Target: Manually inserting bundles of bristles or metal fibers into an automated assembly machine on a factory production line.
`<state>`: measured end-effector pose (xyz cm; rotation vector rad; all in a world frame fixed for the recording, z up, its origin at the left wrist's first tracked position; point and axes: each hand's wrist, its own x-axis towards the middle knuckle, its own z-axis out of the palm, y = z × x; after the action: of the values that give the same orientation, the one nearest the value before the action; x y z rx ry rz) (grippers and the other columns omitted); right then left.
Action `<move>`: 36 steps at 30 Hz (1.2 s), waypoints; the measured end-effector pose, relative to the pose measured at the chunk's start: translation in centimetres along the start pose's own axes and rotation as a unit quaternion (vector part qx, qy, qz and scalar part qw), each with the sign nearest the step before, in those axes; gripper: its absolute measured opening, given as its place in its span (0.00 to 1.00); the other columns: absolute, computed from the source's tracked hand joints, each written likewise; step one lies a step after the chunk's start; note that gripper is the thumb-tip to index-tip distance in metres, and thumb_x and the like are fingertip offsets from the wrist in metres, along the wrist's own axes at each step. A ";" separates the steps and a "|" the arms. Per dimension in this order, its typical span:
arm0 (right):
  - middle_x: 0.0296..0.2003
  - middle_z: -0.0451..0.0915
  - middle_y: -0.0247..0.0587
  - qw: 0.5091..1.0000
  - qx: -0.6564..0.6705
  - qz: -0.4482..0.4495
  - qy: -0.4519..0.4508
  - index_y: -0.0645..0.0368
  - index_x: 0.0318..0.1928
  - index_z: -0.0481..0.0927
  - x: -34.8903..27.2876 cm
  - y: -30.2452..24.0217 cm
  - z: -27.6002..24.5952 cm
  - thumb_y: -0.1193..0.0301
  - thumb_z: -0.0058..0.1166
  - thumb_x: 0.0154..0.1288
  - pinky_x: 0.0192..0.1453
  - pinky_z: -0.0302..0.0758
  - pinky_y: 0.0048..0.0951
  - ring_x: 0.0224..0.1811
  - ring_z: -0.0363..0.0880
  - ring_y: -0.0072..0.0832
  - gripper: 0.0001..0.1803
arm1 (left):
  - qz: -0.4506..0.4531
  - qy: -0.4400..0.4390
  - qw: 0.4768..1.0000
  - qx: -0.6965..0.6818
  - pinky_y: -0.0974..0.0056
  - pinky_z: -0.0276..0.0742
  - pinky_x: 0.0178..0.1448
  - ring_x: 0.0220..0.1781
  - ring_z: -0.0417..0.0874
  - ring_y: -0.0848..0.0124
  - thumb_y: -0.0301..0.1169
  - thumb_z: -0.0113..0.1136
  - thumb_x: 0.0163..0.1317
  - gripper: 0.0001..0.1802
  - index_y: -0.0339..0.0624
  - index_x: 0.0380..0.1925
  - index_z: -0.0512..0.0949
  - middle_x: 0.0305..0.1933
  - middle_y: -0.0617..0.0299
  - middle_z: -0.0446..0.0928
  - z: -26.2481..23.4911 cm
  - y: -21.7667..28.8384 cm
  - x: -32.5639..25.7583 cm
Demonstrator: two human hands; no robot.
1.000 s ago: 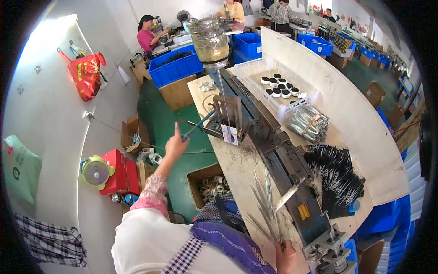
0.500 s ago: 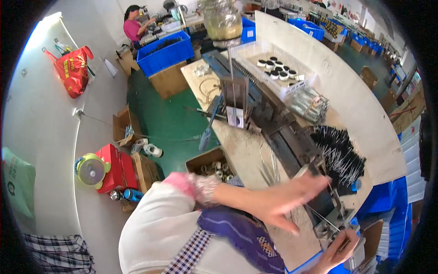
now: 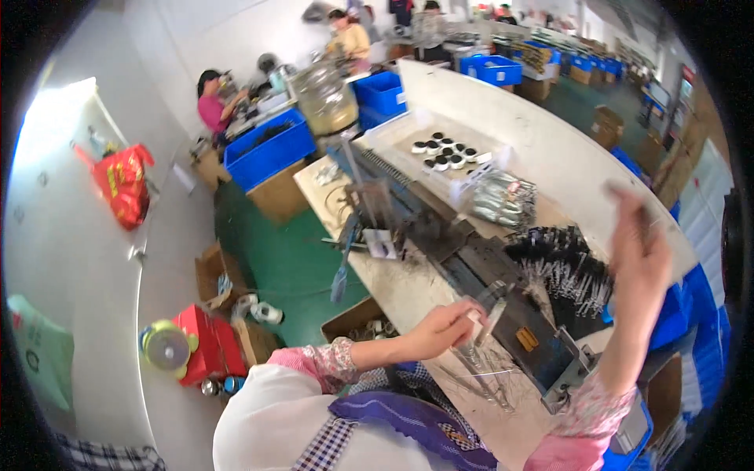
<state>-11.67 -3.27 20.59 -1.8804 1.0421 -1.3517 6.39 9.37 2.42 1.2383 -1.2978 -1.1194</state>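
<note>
Hands well apart in the head view. Left hand: fingers curled together at a pale flat strip on the near edge of the bench machine; looks like contact, but can't tell if it's clamped on anything. Right hand: held up in front of the white board, motion-blurred; can't tell if it's holding something.

Loose metal wires lie just below the left hand on the wooden worktop, crossing each other. Black-bristle wire brushes are heaped between the hands, nearer the right one. Yellow block sits on the machine bed, to the right of the left hand. Metal end fitting is below the right hand, beside that forearm. Bagged metal rods and the clear plastic tray are beyond both hands.

Handling, my read: lift wires singly, since overlapping ones could snag or drag neighbours. Fingertip pinch near the wire end should give better control than a full fist. Keep left fingertips out of gaps around the strip; pinch risk. Right sleeve should stay clear of the fitting and the brush tips.
</note>
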 end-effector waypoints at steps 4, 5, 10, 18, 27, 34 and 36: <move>0.19 0.67 0.31 0.985 -0.171 0.028 -0.020 0.62 0.45 0.80 -3.2 2.6 -4.5 0.73 0.50 0.68 0.26 0.61 0.22 0.22 0.65 0.20 0.09 | 0.242 0.015 0.951 0.190 0.64 0.69 0.50 0.45 0.71 0.68 0.27 0.39 0.71 0.08 0.43 0.43 0.70 0.39 0.57 0.69 -2.1 -3.4 1.7; 0.21 0.72 0.35 0.953 -0.225 -0.193 -0.062 0.63 0.41 0.81 -5.3 7.2 -4.9 0.76 0.52 0.64 0.31 0.69 0.26 0.23 0.70 0.23 0.07 | 0.158 -0.043 0.977 0.137 0.60 0.62 0.60 0.55 0.65 0.62 0.30 0.39 0.72 0.08 0.42 0.41 0.69 0.46 0.54 0.66 -1.9 -4.1 1.7; 0.34 0.73 0.48 0.953 -0.238 -0.096 -0.159 0.65 0.40 0.77 -10.4 13.9 -1.7 0.86 0.52 0.49 0.40 0.74 0.40 0.37 0.76 0.44 0.14 | 0.096 -0.083 0.987 0.101 0.65 0.69 0.40 0.37 0.70 0.68 0.38 0.40 0.73 0.12 0.42 0.39 0.68 0.37 0.59 0.64 4.2 -5.9 3.3; 0.29 0.72 0.45 0.901 -0.364 -0.175 -0.157 0.61 0.32 0.75 -8.8 15.0 0.7 0.82 0.52 0.51 0.32 0.74 0.40 0.31 0.77 0.44 0.07 | -0.128 -0.122 0.834 -0.522 0.75 0.46 0.15 0.14 0.51 0.83 0.40 0.47 0.71 0.11 0.48 0.33 0.68 0.18 0.74 0.56 3.0 2.9 4.5; 0.28 0.76 0.55 0.928 -0.278 -0.128 -0.213 0.65 0.30 0.76 -3.3 14.2 3.0 0.79 0.53 0.52 0.38 0.73 0.45 0.34 0.76 0.51 0.03 | 0.051 -0.096 0.985 -0.136 0.72 0.63 0.21 0.18 0.65 0.80 0.36 0.51 0.70 0.13 0.41 0.38 0.81 0.20 0.67 0.72 -3.8 -1.0 -0.1; 0.27 0.76 0.58 0.837 -0.396 -0.097 -0.365 0.66 0.28 0.78 1.8 23.0 6.5 0.67 0.56 0.54 0.38 0.71 0.45 0.34 0.76 0.52 0.12 | 0.162 -0.207 0.955 0.141 0.57 0.65 0.25 0.17 0.69 0.58 0.31 0.56 0.59 0.13 0.34 0.20 0.73 0.16 0.49 0.69 4.3 -3.6 5.1; 0.26 0.75 0.54 0.882 -0.293 -0.108 -0.353 0.66 0.28 0.77 -0.8 15.7 4.0 0.66 0.61 0.51 0.38 0.70 0.43 0.35 0.75 0.51 0.14 | 0.151 -0.124 0.965 0.173 0.54 0.68 0.26 0.18 0.72 0.53 0.33 0.56 0.57 0.12 0.36 0.20 0.75 0.16 0.49 0.70 3.2 -3.9 5.8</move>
<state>-11.94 -10.63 6.16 -2.6972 0.9055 -0.3362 3.60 3.33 -1.46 1.1171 -1.8653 -0.8692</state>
